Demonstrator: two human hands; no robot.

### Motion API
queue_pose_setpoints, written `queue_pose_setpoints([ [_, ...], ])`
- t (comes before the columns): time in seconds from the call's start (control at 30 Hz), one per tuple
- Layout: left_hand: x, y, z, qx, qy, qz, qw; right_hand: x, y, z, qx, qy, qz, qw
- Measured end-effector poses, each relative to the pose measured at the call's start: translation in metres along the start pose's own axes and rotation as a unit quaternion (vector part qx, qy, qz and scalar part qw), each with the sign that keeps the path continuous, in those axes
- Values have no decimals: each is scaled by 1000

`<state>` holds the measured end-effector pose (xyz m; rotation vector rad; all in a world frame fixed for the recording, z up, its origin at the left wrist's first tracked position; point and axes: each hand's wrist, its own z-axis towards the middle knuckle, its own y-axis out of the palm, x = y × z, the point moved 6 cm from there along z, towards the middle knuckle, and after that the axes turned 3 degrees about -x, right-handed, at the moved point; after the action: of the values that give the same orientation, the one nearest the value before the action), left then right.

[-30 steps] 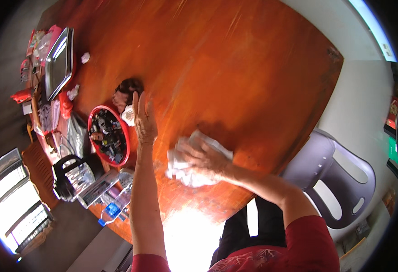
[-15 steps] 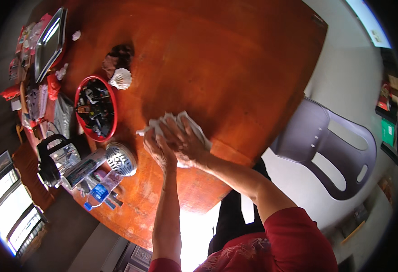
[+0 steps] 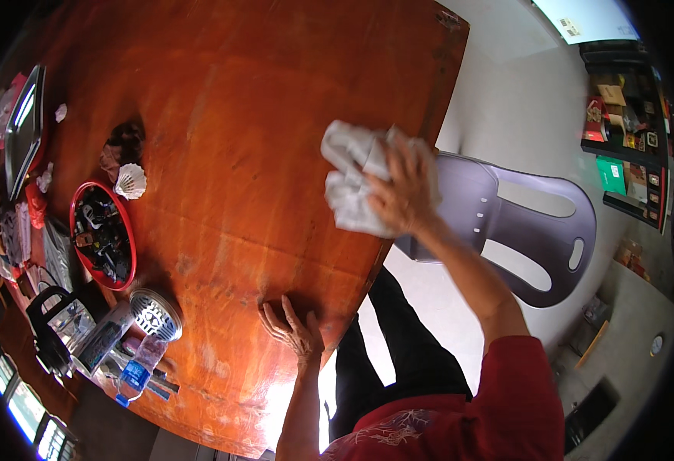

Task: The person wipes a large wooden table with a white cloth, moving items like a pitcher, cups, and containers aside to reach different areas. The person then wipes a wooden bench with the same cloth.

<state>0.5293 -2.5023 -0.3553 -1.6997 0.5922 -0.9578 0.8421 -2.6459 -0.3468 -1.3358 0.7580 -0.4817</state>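
Observation:
A crumpled pale grey cloth (image 3: 356, 180) is bunched under my right hand (image 3: 405, 184) near the right edge of the wooden table (image 3: 222, 169). My fingers grip its right side, and the cloth looks slightly blurred. Whether it lies flat on the wood or is a little raised, I cannot tell. Close to the table's near edge, my left hand (image 3: 295, 332) rests on the wood with its fingers spread and nothing in them.
Left of my hands stand a red basin (image 3: 132, 253) of dark small items, a white shell (image 3: 130, 181), a patterned round container (image 3: 156, 315), a water bottle (image 3: 139, 370) and a black-handled jug (image 3: 64, 323). A metal tray (image 3: 26, 131) lies farther left. Beyond the right edge is a grey-purple chair (image 3: 460, 200).
Both hands were together on the cloth. My right hand has carried it to the right table edge, while my left has let go and rests nearer me. The view has shifted right.

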Motion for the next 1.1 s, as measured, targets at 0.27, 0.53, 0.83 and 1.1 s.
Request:
queue_pose_setpoints([
  [0.27,12,5,4,61,3,37,997,169,-4,89,164,302,-111,932],
  [0.53,5,3,2,80,-20,45,996,52,8,40,100,293,-96,946],
  [0.83,-1,-2,0,45,-41,-14,998,-207,29,15,29,-118,68,990],
  [1.1,-45,-34,-31,82,-58,-219,971,-329,57,104,121,-159,97,975],
])
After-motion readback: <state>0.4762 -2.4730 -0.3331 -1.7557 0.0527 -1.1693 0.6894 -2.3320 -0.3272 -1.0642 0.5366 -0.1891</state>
